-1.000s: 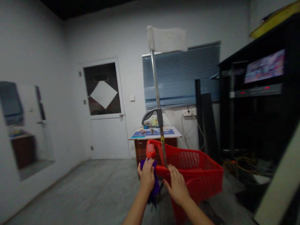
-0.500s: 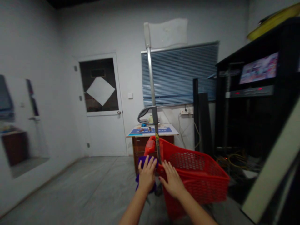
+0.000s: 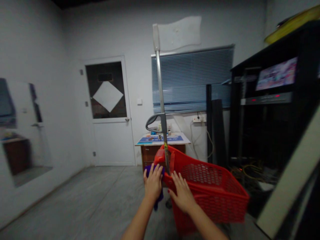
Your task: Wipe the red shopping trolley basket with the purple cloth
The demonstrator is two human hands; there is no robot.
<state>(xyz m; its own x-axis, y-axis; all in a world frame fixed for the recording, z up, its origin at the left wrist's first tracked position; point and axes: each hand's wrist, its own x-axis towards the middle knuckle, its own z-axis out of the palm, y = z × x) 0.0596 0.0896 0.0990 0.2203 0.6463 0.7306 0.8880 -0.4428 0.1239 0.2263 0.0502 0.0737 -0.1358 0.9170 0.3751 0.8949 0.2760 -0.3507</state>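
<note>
A red plastic shopping cart [image 3: 207, 200] with slotted sides stands in front of me, its handle end toward my hands. A grey metal pole [image 3: 160, 83] with a loop grip [image 3: 153, 122] and a blank white panel on top rises at that end. My left hand [image 3: 153, 181] presses a bunched purple cloth [image 3: 159, 196] beside the cart's handle, fingers laid over it; its palm side is hidden. My right hand [image 3: 182, 195] rests on the near rim of the cart with the fingers stretched out, holding nothing.
Behind the cart is a brown cabinet [image 3: 150, 155] with a printed sheet on top. A white door [image 3: 112, 143] is at the back left and a mirror [image 3: 25, 133] on the left wall. On the right, a black rack [image 3: 270, 130] holds a screen; a pale board [image 3: 287, 180] leans there.
My left hand has shifted slightly left and up with the purple cloth. The pole's lower part and the cart have swung a little; my right hand stays at the rim.
</note>
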